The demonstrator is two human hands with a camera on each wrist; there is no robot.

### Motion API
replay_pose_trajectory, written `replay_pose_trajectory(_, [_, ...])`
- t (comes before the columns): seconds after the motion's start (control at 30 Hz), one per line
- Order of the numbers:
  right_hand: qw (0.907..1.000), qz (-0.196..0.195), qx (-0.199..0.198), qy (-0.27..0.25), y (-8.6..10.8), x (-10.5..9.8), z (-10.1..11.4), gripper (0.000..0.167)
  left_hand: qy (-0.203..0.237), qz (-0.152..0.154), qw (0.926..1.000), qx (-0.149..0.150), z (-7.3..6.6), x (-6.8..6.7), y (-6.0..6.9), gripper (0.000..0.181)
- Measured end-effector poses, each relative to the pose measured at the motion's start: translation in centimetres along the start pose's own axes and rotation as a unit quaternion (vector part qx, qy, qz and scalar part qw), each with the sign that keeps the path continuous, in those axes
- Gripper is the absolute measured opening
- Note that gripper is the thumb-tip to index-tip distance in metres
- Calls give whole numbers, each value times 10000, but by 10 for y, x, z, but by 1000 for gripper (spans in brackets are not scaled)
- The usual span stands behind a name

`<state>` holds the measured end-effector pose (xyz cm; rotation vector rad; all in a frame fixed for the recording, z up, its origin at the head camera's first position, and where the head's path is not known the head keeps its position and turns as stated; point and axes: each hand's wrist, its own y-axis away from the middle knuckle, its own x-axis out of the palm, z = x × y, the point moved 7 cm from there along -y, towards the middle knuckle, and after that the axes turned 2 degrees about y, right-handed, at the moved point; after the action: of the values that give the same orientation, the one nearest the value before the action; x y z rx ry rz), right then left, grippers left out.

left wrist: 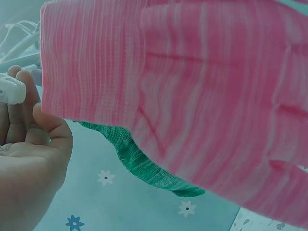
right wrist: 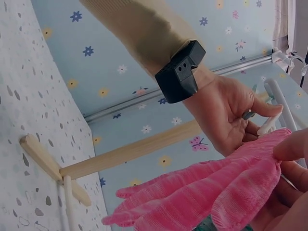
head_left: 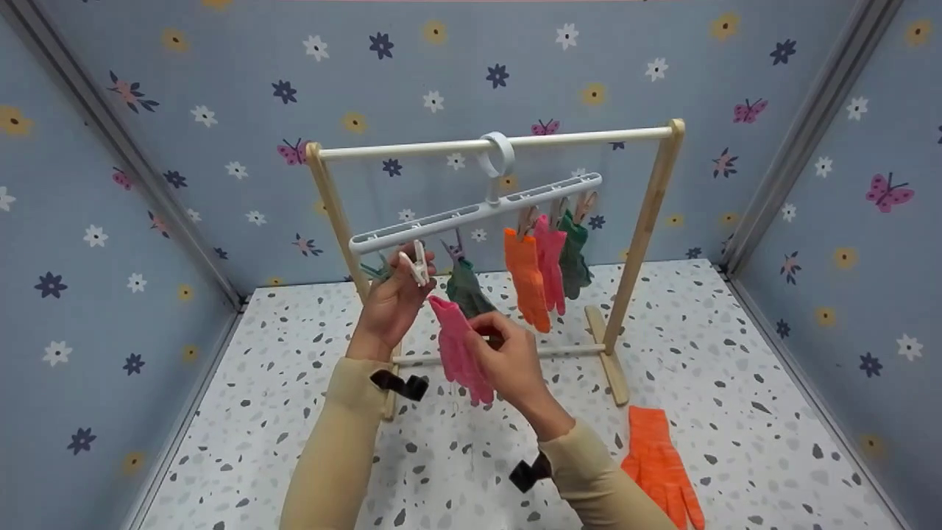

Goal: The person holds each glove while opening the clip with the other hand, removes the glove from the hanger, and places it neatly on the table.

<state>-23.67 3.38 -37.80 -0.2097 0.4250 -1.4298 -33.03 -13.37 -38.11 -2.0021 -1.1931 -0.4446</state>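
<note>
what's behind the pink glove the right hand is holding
A green glove and the lower rack bar are behind the pink glove. Part of the green glove shows in the left wrist view; their covered parts cannot be seen.

The right hand (head_left: pixel 508 361) grips a glove (head_left: pixel 464 353), and up and left of that grip is the left hand (head_left: pixel 390 305) with a peg (head_left: pixel 418 266), just below the left end of the hanger (head_left: pixel 486 209). Behind the grip dangles a hung glove (head_left: pixel 469 287), with three more gloves (head_left: pixel 552 272) farther right — all below the hanger, itself on the rail (head_left: pixel 412 149). Right of the grip and nearer the wearer, a loose glove (head_left: pixel 655 460) lies on the table (head_left: pixel 434 478).
</note>
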Motion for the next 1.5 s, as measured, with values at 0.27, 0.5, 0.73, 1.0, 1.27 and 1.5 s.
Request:
replay_pose_trajectory(0.27, [9999,-62,140,2,9,-7,-1,11,152,-106,9998,57,0,-4,1,30])
replay_pose_trajectory(0.5, [9995,-258,176,85,14,-14,-13,9,191,-77,9997,143,-1,-3,-1,29])
replay_pose_trajectory(0.73, [9988,-438,211,-53,20,-24,-27,9,153,-47,9997,183,-3,-3,0,31])
replay_pose_trajectory(1.0, [9964,-607,584,-127,22,-34,-66,7,188,-46,9995,242,-7,-2,0,28])
replay_pose_trajectory(1.27, [9902,-947,935,-433,28,-52,-94,12,108,-44,9995,287,-9,-2,-1,29])
replay_pose_trajectory(1.5, [9852,-1078,1248,-476,36,-64,-104,16,154,-133,9994,281,-9,-3,1,31])
